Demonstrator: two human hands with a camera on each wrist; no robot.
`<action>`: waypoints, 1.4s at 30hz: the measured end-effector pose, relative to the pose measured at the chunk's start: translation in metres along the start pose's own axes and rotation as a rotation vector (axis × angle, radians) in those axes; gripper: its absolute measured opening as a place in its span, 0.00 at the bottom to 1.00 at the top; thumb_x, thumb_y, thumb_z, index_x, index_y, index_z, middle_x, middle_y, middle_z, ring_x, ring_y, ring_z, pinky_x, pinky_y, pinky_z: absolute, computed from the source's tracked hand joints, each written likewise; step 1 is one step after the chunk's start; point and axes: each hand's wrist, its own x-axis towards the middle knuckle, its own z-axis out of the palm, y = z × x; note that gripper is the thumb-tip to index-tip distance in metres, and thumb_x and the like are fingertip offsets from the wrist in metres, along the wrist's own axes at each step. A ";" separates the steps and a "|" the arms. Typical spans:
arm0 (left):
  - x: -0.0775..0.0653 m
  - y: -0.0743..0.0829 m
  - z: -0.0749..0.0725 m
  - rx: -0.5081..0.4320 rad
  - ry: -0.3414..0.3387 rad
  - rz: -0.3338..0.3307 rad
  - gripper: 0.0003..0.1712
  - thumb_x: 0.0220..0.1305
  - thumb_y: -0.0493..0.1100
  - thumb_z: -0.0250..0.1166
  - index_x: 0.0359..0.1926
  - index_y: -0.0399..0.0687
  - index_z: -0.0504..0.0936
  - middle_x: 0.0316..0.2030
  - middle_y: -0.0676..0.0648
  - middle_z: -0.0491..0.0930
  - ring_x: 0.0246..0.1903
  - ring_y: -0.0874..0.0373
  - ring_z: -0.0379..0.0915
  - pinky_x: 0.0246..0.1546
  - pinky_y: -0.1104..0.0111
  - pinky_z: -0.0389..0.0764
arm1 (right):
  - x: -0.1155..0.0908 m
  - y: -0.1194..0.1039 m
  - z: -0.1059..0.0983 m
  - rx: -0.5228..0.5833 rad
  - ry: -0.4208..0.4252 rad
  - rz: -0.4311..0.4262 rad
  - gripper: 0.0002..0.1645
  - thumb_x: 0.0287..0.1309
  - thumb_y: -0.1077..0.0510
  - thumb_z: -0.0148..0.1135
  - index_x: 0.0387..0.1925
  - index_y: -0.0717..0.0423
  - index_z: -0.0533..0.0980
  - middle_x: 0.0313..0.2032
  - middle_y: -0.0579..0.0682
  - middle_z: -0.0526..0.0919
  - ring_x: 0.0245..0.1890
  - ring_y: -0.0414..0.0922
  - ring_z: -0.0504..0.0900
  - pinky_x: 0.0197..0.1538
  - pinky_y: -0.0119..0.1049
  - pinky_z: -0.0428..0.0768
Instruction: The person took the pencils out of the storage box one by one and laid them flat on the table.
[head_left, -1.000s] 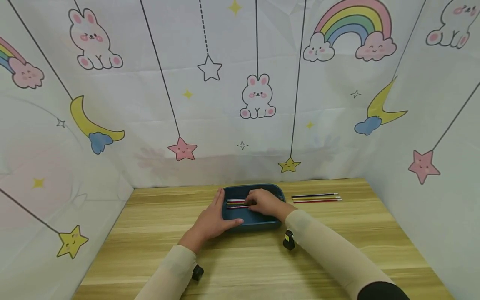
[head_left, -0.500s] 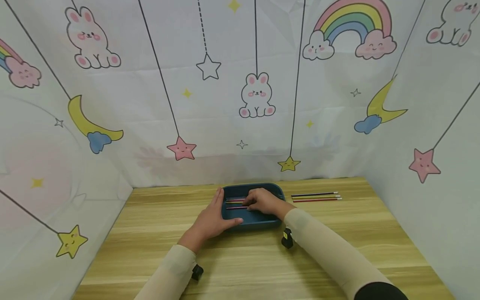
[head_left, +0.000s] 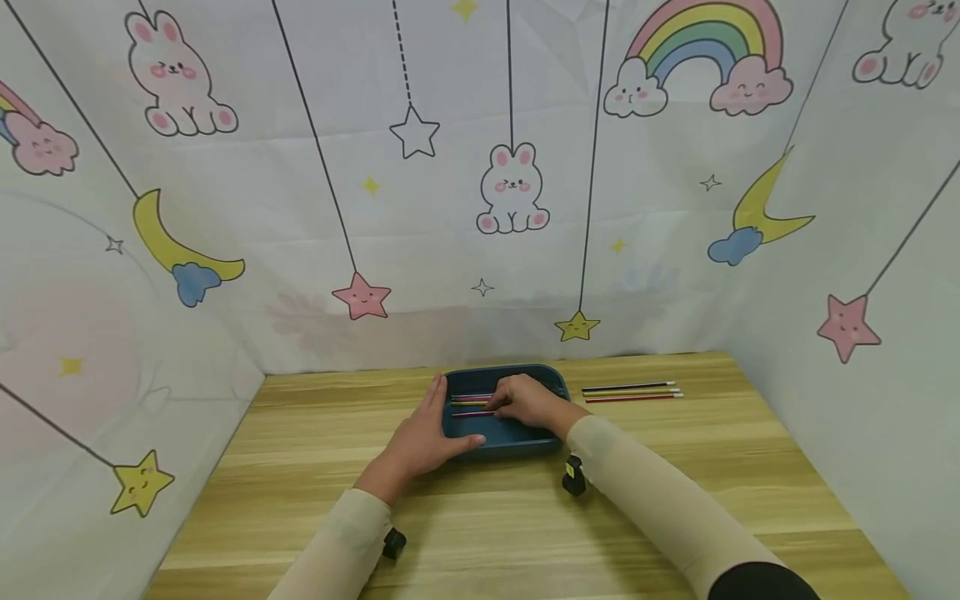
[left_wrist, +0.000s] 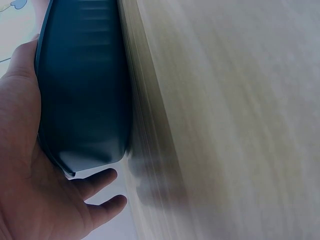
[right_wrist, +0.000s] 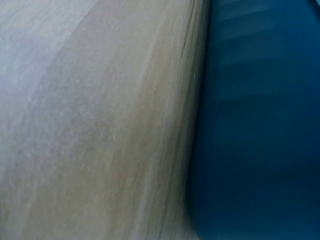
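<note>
A dark blue tray (head_left: pixel 504 451) stands near the table's back edge, with several coloured pencils (head_left: pixel 470 403) lying lengthwise in its left part. My left hand (head_left: pixel 422 433) spans the tray's front left corner, its straight fingers along the left end and its thumb on the front rim. In the left wrist view, that hand (left_wrist: pixel 35 165) lies against the tray wall (left_wrist: pixel 82 90). Inside the tray, my right hand (head_left: pixel 534 404) has curled fingers at the pencils and pinches the front reddish pencil (head_left: pixel 471 414); its fingertips are partly hidden. The right wrist view shows only the tray's outer wall (right_wrist: pixel 260 125) and tabletop.
To the right of the tray, three pencils (head_left: pixel 632 392) lie side by side on the wooden table (head_left: pixel 480 533), one dark, one yellow and one red, with pale right ends. A white cloth backdrop (head_left: pixel 450 250) printed with stars and rabbits rises behind the table and along both sides.
The pencils in the tray lie slightly more apart than one second ago, with a wider gap behind the front one. My right fingers shifted slightly; the left hand stayed at the corner.
</note>
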 end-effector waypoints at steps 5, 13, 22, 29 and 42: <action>0.000 0.000 0.000 0.001 0.000 0.000 0.76 0.65 0.77 0.72 0.91 0.44 0.39 0.90 0.43 0.37 0.82 0.35 0.59 0.73 0.40 0.73 | -0.002 -0.002 -0.001 -0.010 0.008 -0.003 0.09 0.71 0.66 0.74 0.47 0.54 0.94 0.44 0.47 0.91 0.47 0.45 0.88 0.50 0.39 0.86; 0.001 -0.001 0.001 -0.001 -0.002 0.000 0.77 0.64 0.80 0.71 0.91 0.45 0.38 0.90 0.43 0.37 0.80 0.34 0.62 0.72 0.40 0.73 | -0.001 -0.002 -0.001 -0.009 0.019 0.008 0.11 0.71 0.66 0.72 0.49 0.54 0.93 0.44 0.46 0.89 0.45 0.43 0.86 0.49 0.39 0.86; 0.001 -0.003 0.002 0.001 0.004 0.000 0.76 0.65 0.79 0.72 0.91 0.45 0.39 0.90 0.43 0.37 0.80 0.34 0.62 0.72 0.41 0.74 | -0.002 -0.003 -0.003 0.039 0.019 -0.038 0.11 0.71 0.68 0.70 0.50 0.57 0.92 0.45 0.48 0.89 0.45 0.44 0.86 0.50 0.39 0.86; 0.000 -0.002 0.002 0.002 0.011 0.006 0.77 0.64 0.79 0.71 0.91 0.45 0.38 0.90 0.42 0.38 0.78 0.34 0.66 0.70 0.40 0.76 | -0.003 -0.005 -0.009 0.077 0.054 -0.047 0.12 0.72 0.67 0.70 0.50 0.56 0.92 0.46 0.47 0.90 0.46 0.41 0.86 0.50 0.39 0.85; -0.002 -0.001 0.000 -0.005 0.005 0.000 0.76 0.65 0.78 0.72 0.91 0.45 0.38 0.90 0.43 0.37 0.79 0.34 0.64 0.71 0.40 0.75 | -0.010 -0.020 -0.038 0.114 -0.001 -0.013 0.12 0.77 0.63 0.68 0.54 0.52 0.92 0.49 0.44 0.89 0.47 0.39 0.85 0.50 0.38 0.86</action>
